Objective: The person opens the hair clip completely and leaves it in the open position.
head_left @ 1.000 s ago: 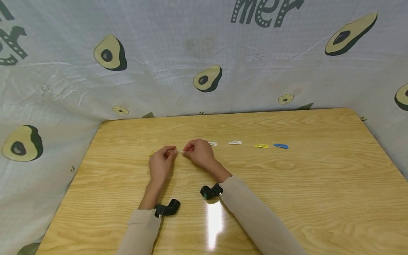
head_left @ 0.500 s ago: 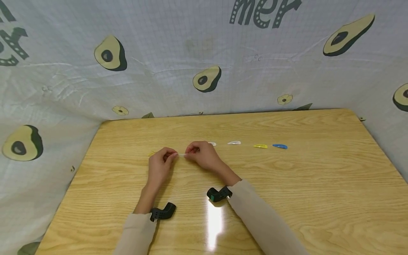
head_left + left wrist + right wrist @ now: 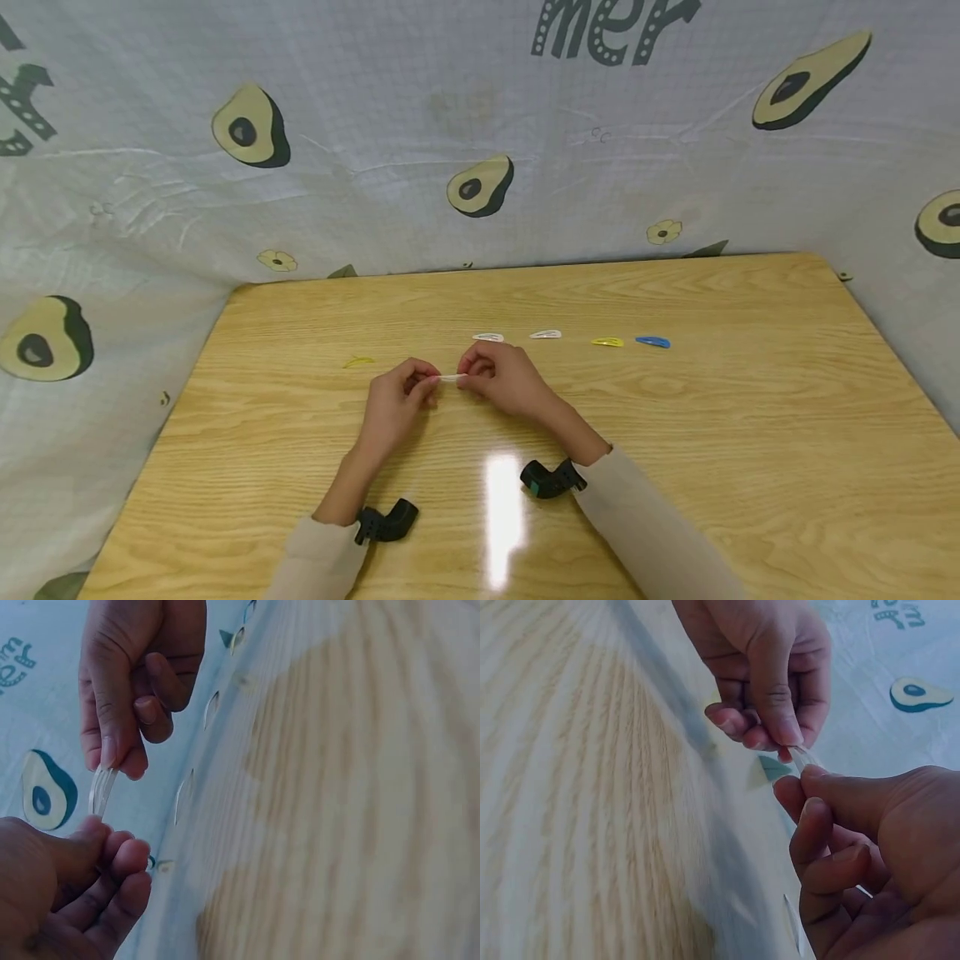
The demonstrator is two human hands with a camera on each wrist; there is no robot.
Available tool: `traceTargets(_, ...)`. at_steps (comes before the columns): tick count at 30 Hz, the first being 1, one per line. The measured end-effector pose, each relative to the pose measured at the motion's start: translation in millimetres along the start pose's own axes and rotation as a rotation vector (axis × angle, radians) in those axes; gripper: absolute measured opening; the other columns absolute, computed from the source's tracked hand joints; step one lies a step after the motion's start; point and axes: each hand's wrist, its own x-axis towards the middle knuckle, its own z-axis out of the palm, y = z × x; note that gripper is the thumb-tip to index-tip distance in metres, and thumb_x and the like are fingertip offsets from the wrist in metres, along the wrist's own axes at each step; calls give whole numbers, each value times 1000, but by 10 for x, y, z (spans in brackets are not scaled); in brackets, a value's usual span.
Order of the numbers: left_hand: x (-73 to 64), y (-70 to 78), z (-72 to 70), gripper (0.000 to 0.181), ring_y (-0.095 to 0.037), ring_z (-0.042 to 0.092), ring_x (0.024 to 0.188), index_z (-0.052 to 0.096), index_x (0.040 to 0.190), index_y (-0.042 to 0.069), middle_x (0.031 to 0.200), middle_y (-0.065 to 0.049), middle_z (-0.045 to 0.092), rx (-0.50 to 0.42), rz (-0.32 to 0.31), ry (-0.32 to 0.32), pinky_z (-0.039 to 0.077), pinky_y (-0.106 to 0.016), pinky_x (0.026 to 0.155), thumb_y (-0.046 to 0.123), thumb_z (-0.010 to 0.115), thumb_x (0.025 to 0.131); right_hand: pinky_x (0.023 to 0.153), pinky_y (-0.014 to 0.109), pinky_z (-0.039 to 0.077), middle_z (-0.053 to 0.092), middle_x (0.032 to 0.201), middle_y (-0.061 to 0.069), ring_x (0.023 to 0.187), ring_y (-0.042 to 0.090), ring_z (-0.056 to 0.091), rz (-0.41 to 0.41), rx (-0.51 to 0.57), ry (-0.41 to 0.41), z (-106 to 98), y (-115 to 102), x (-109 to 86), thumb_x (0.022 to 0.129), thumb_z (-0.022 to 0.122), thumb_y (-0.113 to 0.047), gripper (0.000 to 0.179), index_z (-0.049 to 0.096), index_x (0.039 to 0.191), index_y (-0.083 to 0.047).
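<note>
A white snap hair clip [image 3: 449, 378] is stretched between both hands above the table. My left hand [image 3: 397, 404] pinches one end of it between thumb and index finger. The opposite end is pinched by my right hand [image 3: 506, 379] in the same way. In the left wrist view the clip [image 3: 102, 791] shows side-on, slightly bowed, its ends hidden under the fingertips. Just behind the right hand lies another white hair clip [image 3: 488, 337]. Left of the left hand rests a yellow hair clip [image 3: 358, 362], which looks bent open.
Further right along the wooden table [image 3: 750, 433] lie a white clip [image 3: 546, 334], a yellow clip [image 3: 607, 342] and a blue clip [image 3: 653, 342], in a loose row. An avocado-print cloth [image 3: 360, 100] hangs behind the table's back edge.
Both hands have moved right and toward the body with the white hair clip. The yellow clip at left and the white clip behind the right hand now show fully.
</note>
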Motion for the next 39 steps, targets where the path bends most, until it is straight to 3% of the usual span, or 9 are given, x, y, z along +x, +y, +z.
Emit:
traceTargets(12,-97,107,158,4,-17,62,60,67,91,1,73,-7,64,-49,-26,-147,52,-28,58,4,63,91,63,29,48,66,83,-1,72,18,62,31,143,-21,-178,93,-376,87,72,-18,11,66,95,-11)
traceTargets(18,-121,178,286,6,-21,62,58,66,92,0,74,-8,66,-68,-9,-192,47,-23,55,5,64,91,65,30,50,66,84,-2,73,16,63,64,142,-9,-276,182,-535,87,72,-24,15,66,97,-14)
traceTargets(23,-132,388,378,7,-33,60,57,65,91,-5,71,-18,63,-89,-15,-215,45,-24,52,1,62,91,68,30,50,68,84,-3,75,16,65,96,143,34,-363,244,-642,86,73,-25,18,66,98,-13)
traceTargets(28,-149,619,432,6,-37,59,56,63,89,-9,72,-22,62,-135,-11,-234,50,-33,52,-3,60,91,67,30,50,68,83,-1,75,18,65,127,169,73,-435,294,-724,85,74,-27,21,67,98,-13)
traceTargets(33,-121,470,598,7,-33,58,54,64,88,-6,70,-18,62,-164,-6,-216,47,-27,49,0,63,90,67,28,50,67,83,3,75,20,65,153,193,104,-492,337,-797,85,75,-26,22,67,97,-11)
traceTargets(39,-120,311,743,7,-15,55,55,68,86,3,67,-3,62,-113,28,-192,44,-22,51,10,68,90,68,26,50,67,82,5,75,20,65,177,200,105,-546,408,-857,84,75,-26,24,67,98,-8)
